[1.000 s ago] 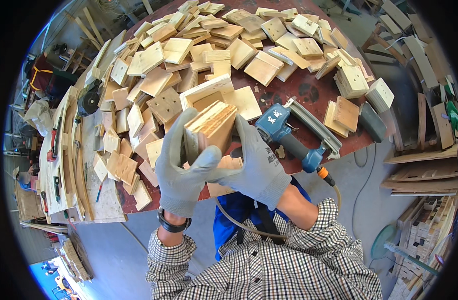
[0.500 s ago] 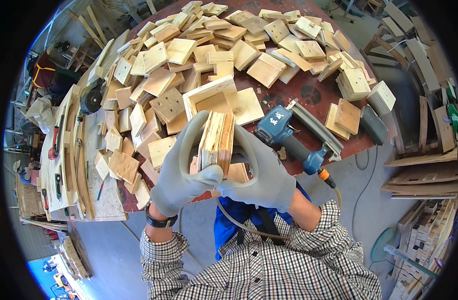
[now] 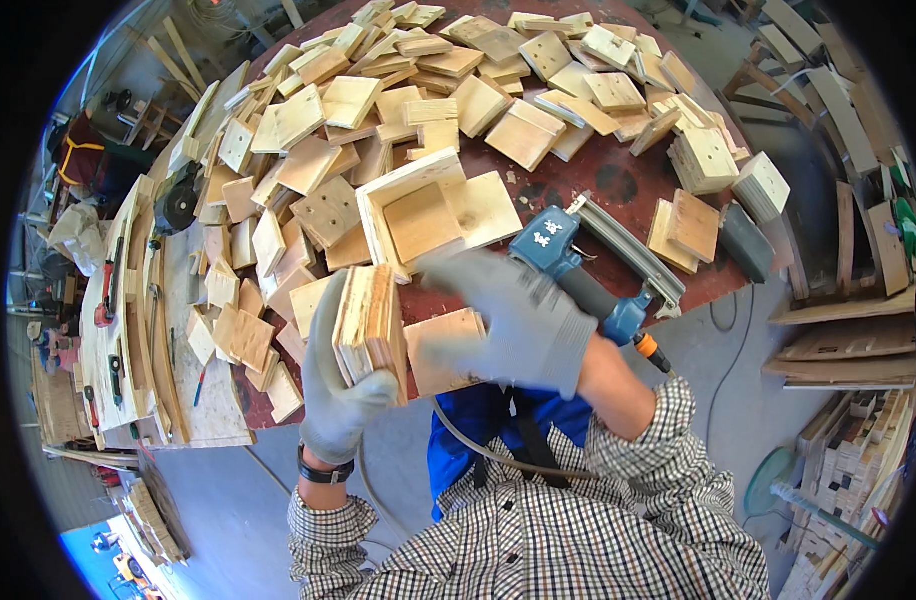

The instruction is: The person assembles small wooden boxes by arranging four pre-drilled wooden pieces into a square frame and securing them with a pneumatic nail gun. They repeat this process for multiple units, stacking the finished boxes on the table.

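My left hand [image 3: 340, 385], in a grey glove, grips a small stack of plywood blocks [image 3: 366, 325] with their layered edges facing up. To its right my gloved right hand [image 3: 518, 320] is off the stack, smeared by motion, with thumb and fingers apart and nothing seen between them. Close to that thumb, at the table's near edge, lies a flat plywood piece [image 3: 440, 350], partly hidden by the hand. Just beyond the hands sits an open-sided box of joined wooden boards [image 3: 423, 225]. A blue pneumatic nail gun [image 3: 550, 243] lies right of my right hand.
A large heap of plywood blocks [image 3: 378, 110] covers the far and left parts of the dark red table [image 3: 618, 185]. More blocks [image 3: 704, 160] stand at the right edge. An air hose [image 3: 498, 455] crosses before me. Hand tools [image 3: 108, 285] lie on boards at left.
My hands have parted. The left has lowered and shifted left with the plywood stack, while the right has let go of it. The plywood piece beneath shows more fully.
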